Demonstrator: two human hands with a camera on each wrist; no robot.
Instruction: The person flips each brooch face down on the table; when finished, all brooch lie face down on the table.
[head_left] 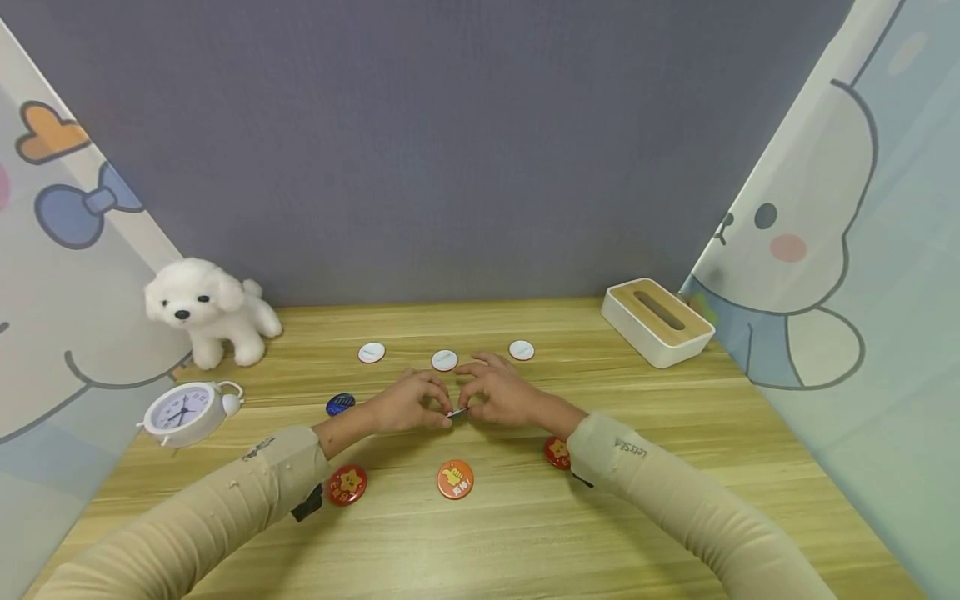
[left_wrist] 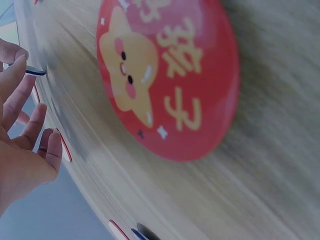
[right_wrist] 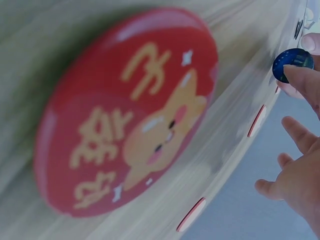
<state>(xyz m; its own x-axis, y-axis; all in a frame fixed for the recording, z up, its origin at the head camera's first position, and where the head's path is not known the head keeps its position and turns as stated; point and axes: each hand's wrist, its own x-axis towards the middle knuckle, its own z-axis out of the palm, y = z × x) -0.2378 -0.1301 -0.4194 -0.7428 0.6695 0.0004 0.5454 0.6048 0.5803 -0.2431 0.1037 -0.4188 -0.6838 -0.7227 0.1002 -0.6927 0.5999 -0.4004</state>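
Between the two hands a dark blue round badge (head_left: 457, 412) is held tilted on its edge, its blue face showing in the right wrist view (right_wrist: 292, 65). The left hand (head_left: 411, 402) pinches its left side with thumb and finger; the right hand (head_left: 501, 393) pinches its right side. The other right fingers are spread. Just beyond the hands lies a white-backed badge (head_left: 445, 360), with others at its left (head_left: 371, 352) and right (head_left: 521, 350). An orange thumbs-up badge (head_left: 455, 479) lies nearer the body.
Red star badges lie near the left forearm (head_left: 347, 485) and beside the right sleeve (head_left: 557, 452). Another blue badge (head_left: 341, 404) is left of the left hand. A white clock (head_left: 191, 412) and plush dog (head_left: 213, 310) stand at left, a tissue box (head_left: 657, 322) at back right.
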